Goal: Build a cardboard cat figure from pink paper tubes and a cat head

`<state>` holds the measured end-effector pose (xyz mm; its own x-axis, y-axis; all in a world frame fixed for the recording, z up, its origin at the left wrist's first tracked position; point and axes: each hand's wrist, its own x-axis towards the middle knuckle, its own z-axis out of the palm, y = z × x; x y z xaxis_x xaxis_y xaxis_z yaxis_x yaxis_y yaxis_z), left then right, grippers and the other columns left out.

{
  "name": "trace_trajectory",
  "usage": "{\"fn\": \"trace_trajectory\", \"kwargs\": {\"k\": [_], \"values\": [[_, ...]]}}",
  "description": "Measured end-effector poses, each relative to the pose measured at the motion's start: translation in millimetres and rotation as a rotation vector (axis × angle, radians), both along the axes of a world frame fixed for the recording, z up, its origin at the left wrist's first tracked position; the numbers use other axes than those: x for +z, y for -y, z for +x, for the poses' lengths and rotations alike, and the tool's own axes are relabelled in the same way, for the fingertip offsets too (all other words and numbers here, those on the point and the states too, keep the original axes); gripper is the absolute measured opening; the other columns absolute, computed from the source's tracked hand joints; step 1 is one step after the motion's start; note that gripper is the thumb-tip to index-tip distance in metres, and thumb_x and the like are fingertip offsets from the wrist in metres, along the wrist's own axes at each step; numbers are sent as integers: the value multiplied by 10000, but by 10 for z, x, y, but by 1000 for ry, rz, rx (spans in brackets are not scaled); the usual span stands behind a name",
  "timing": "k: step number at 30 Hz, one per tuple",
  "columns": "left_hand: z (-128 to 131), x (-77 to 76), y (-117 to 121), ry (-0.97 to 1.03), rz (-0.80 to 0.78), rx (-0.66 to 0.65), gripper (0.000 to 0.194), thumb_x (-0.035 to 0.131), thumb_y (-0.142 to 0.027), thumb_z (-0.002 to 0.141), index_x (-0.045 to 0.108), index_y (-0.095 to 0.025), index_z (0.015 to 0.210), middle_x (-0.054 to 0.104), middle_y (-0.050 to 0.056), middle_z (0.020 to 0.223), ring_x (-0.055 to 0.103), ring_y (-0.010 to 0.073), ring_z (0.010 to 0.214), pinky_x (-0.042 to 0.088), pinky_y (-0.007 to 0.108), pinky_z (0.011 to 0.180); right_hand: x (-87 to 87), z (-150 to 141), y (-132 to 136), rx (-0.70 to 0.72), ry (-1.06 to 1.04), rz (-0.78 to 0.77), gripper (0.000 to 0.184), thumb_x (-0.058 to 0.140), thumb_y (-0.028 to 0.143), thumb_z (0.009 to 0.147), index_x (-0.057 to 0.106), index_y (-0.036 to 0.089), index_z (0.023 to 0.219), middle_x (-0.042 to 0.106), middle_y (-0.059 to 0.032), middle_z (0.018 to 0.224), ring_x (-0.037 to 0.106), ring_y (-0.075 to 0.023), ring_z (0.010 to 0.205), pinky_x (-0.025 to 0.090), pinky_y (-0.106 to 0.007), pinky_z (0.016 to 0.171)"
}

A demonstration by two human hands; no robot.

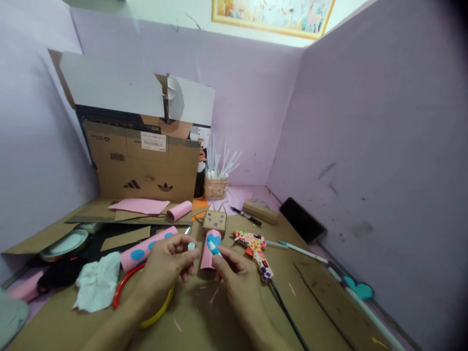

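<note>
My left hand (171,261) pinches a small white cap (191,246) between thumb and fingertips. In my right hand (236,273) is a slim tube (213,247) with a pale tip and a blue band, pointing up and left. Behind it lies a pink paper roll with a blue heart (211,236), below a cardboard box head (215,219) with ears and a drawn face. Just past my left hand rests a pink roll with blue dots (138,254). Red and yellow handles (161,309), seemingly of scissors, show partly under my left forearm.
A flower-patterned glue gun (256,248) lies to the right, its black cord running forward. Beyond are a pen (245,215), a phone (302,219) and a basket of glue sticks (216,187). A cardboard box (146,170) stands behind; crumpled tissue (98,282) lies left.
</note>
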<state>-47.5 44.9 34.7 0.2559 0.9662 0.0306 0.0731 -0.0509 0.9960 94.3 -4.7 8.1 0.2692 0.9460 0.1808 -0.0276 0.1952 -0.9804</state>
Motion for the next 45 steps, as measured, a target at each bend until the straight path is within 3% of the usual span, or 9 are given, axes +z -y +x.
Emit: {"fn": "trace_trajectory", "kwargs": {"k": [4,11,17,24,30,33,36,38,45], "values": [[-118,-10,-123,-313,389,-27,145,603,-208,738,706,-201,839,569,-32,557,508,111,482,399,211,475,45,174,28,-96,498,168,172,616,287,807,754,272,909,661,-21,679,582,-174,638,422,-272,589],[-175,-5,-138,-549,802,-200,326,432,-66,785,694,-207,917,631,25,747,588,148,678,454,243,618,102,188,83,-128,795,197,188,600,299,823,744,249,933,690,-49,707,619,-186,614,389,-266,546],[-201,-13,-89,-632,869,-281,491,375,41,725,621,-218,1063,622,49,926,593,164,831,474,262,721,88,169,100,-174,970,187,170,602,305,820,735,262,916,700,-43,728,617,-187,597,350,-268,535],[-190,58,-53,-691,879,-322,414,369,21,753,626,-216,975,615,52,903,596,165,821,475,250,711,76,152,102,-147,978,157,166,600,302,820,731,266,916,701,-44,739,627,-201,642,347,-271,553],[-189,49,15,-732,753,-410,466,438,-15,741,615,-282,1080,632,39,965,597,203,906,465,300,778,54,135,98,-87,977,130,176,593,261,814,719,256,937,704,-53,751,611,-195,619,338,-272,546],[-169,61,12,-543,582,-364,311,440,-177,853,632,-267,1080,647,21,809,615,181,819,468,276,757,76,131,104,-28,875,109,164,577,253,824,721,227,899,707,-55,754,628,-201,667,366,-271,576],[-84,56,9,-271,210,-159,299,428,-384,877,645,-205,979,549,-28,582,518,124,488,414,221,472,90,85,129,38,777,107,164,572,265,831,723,217,874,700,-45,723,620,-185,642,375,-261,572],[-5,37,23,-120,20,-108,337,453,-452,848,634,-173,901,508,-40,552,429,97,412,337,209,393,83,39,155,84,741,109,168,566,267,834,724,221,869,693,-37,709,610,-174,625,376,-253,561],[134,-84,136,251,-300,-208,357,535,-497,767,625,-174,889,546,-9,686,457,77,455,323,175,367,52,-7,220,140,651,143,188,539,236,831,726,229,812,704,-21,710,620,-153,628,398,-228,581]]}}
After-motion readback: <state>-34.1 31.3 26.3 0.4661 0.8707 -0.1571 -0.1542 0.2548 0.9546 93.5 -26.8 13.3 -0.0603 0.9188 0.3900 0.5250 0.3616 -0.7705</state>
